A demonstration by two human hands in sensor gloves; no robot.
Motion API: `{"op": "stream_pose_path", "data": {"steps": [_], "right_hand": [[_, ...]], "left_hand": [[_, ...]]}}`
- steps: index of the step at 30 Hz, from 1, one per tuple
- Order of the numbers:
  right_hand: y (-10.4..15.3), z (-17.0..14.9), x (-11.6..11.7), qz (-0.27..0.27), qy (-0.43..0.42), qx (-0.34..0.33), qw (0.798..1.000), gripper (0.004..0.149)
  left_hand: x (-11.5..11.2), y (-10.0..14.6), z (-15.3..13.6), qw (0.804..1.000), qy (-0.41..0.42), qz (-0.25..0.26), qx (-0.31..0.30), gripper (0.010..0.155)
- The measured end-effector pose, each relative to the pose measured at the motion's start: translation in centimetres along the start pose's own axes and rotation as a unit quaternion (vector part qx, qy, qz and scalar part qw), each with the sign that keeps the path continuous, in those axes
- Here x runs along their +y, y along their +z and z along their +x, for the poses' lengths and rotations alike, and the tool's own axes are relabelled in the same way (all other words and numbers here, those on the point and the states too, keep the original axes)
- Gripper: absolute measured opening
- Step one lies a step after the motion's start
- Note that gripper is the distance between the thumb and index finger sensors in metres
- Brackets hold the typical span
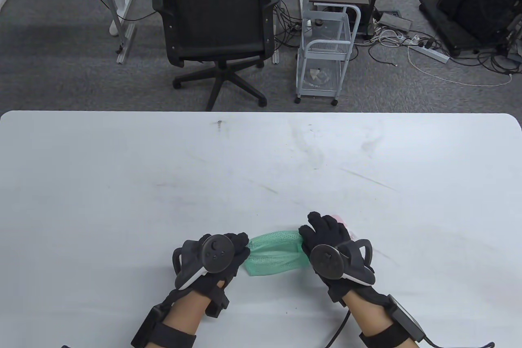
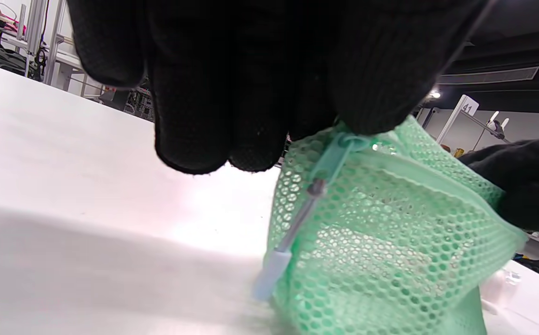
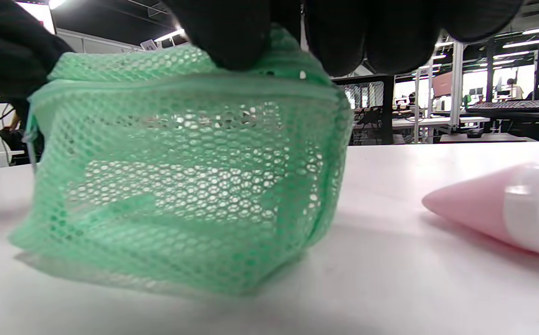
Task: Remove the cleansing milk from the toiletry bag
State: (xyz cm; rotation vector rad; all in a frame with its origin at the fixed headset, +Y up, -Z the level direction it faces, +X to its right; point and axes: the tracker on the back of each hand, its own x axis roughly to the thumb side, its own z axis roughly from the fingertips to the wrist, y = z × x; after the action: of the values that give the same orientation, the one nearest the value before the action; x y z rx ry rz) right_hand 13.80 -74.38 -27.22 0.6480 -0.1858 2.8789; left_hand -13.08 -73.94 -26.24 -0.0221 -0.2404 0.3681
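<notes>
A green mesh toiletry bag (image 1: 275,253) stands on the white table (image 1: 122,185) near the front edge. My left hand (image 1: 238,246) pinches its left end at the zipper; the pale zipper pull (image 2: 297,218) hangs down in the left wrist view, beside the bag (image 2: 381,242). My right hand (image 1: 312,238) pinches the bag's right top edge (image 3: 260,60). The bag (image 3: 181,186) looks empty through its mesh. A pink cleansing milk tube (image 3: 502,204) with a white band lies on the table just right of the bag, mostly hidden behind my right hand in the table view (image 1: 340,219).
A black office chair (image 1: 216,25) and a white wire cart (image 1: 326,50) stand on the floor beyond the table's far edge. Cables and a power strip (image 1: 428,52) lie on the floor at the far right.
</notes>
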Motion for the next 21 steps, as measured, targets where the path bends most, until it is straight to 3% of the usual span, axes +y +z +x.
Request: {"op": "stream_pose_path", "data": {"steps": [10, 21], "right_hand": [[-1.2, -0.7, 0.9, -0.009, 0.023, 0.036, 0.999, 0.044], [-1.2, -0.5, 0.9, -0.012, 0.028, 0.039, 0.999, 0.046]], "left_hand": [[-1.5, -0.6, 0.1, 0.999, -0.029, -0.040, -0.012, 0.051], [-2.7, -1.0, 0.3, 0.998, -0.042, -0.031, -0.017, 0.048]]}}
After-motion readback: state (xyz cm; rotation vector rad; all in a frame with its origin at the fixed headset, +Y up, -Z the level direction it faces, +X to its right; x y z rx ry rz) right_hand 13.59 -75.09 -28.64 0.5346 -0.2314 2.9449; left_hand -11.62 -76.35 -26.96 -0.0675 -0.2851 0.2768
